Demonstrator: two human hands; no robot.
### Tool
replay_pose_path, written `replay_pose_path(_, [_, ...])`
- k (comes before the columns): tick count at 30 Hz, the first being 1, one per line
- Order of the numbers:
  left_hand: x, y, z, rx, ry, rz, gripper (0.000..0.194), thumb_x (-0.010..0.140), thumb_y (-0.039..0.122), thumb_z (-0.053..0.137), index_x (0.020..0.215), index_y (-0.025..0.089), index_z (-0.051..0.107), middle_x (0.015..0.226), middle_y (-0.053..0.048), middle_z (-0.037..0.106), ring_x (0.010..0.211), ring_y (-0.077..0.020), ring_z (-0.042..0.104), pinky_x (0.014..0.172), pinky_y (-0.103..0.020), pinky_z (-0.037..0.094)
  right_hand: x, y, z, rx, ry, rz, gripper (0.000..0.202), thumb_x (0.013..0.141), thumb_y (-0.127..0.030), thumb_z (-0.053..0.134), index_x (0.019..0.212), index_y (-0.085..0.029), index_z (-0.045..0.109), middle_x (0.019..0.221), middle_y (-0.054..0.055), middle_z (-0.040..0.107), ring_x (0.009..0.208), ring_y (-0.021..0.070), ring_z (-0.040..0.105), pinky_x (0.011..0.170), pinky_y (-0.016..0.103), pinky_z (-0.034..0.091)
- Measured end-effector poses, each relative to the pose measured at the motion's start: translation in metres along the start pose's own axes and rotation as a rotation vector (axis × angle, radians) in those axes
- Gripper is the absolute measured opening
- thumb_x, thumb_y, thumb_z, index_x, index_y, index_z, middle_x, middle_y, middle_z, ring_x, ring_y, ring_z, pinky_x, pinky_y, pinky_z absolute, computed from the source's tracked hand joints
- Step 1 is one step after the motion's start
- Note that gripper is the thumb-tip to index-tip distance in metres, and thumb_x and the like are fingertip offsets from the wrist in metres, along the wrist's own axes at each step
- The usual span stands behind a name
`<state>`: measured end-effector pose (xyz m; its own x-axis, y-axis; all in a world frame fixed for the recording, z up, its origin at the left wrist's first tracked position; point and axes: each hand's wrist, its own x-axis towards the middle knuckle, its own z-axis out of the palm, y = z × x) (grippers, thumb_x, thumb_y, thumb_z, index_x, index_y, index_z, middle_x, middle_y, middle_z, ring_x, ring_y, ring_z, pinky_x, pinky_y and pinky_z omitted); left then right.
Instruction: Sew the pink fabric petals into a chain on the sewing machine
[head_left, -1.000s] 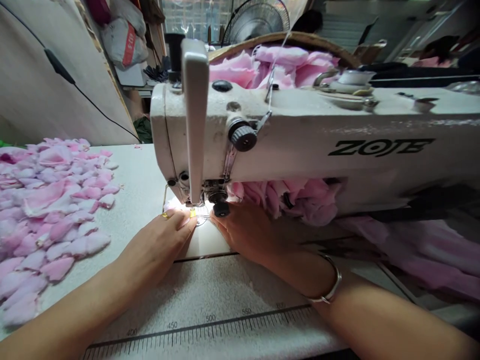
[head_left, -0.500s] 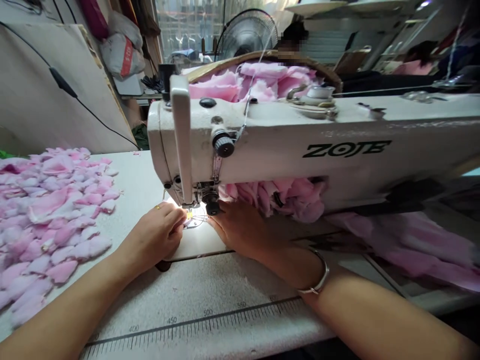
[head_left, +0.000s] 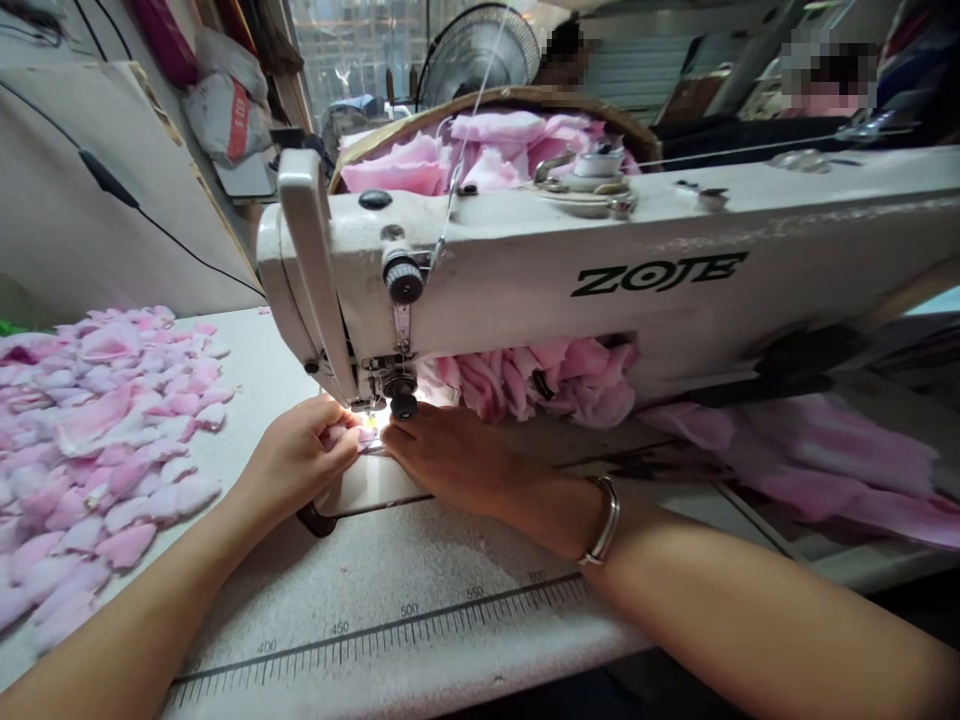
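Under the lit needle area of a white sewing machine (head_left: 495, 290), my left hand (head_left: 296, 455) pinches a small pink fabric piece (head_left: 339, 434) between thumb and fingers, just left of the presser foot. My right hand (head_left: 450, 450), with a silver bangle on its wrist, lies low on the machine bed, right of the needle. Its fingers are drawn together close to the foot. Whatever they hold, if anything, is hidden by the hand and the glare. Bunched pink fabric (head_left: 555, 380) fills the space behind my right hand, under the machine arm.
Many small pink fabric pieces (head_left: 112, 430) cover the table's left side. Pink cloth (head_left: 832, 460) lies at right. Behind the machine stand a basket of pink fabric (head_left: 495, 135) and a fan (head_left: 480, 60). A ruler scale (head_left: 375, 625) runs along the front. People sit further back.
The view has shifted, so the machine sits further left in it. My right fingertips are closer to my left hand, and pink fabric now shows in my left fingers.
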<state>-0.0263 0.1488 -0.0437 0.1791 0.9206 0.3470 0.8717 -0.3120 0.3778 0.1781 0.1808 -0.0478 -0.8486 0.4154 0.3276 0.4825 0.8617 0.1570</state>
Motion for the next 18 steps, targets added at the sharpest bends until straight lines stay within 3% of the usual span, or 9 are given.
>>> replay_pose_path(4, [-0.001,-0.005,0.0,0.114,0.022,0.149,0.014,0.087,0.029,0.058,0.081,0.018,0.063,0.069,0.001,0.056,0.063,-0.0126,0.051,0.057,-0.025,0.041,0.0,0.001,-0.002,0.02,-0.003,0.009,0.013,0.09,-0.008,0.048,0.087,-0.016,0.058,0.083,0.003,0.062,0.077,0.018,0.055,0.052,0.033,0.028])
replay_pose_path(11, [-0.006,-0.005,-0.008,0.317,-0.001,0.46,0.019,0.095,0.027,0.049,0.086,0.021,0.064,0.089,-0.001,0.064,0.087,-0.019,0.054,0.087,-0.039,0.042,-0.008,0.005,-0.003,0.053,-0.022,0.016,0.011,0.093,-0.018,0.052,0.084,-0.018,0.058,0.077,0.0,0.062,0.072,0.0161,0.054,0.049,0.033,0.025])
replay_pose_path(18, [-0.006,0.004,-0.003,0.254,-0.029,0.446,0.022,0.095,0.022,0.048,0.084,0.017,0.066,0.077,-0.003,0.062,0.081,-0.0183,0.053,0.08,-0.038,0.044,-0.006,0.004,-0.001,0.032,0.009,0.014,0.007,0.088,-0.019,0.06,0.081,-0.02,0.059,0.073,-0.002,0.061,0.069,0.0165,0.055,0.047,0.033,0.023])
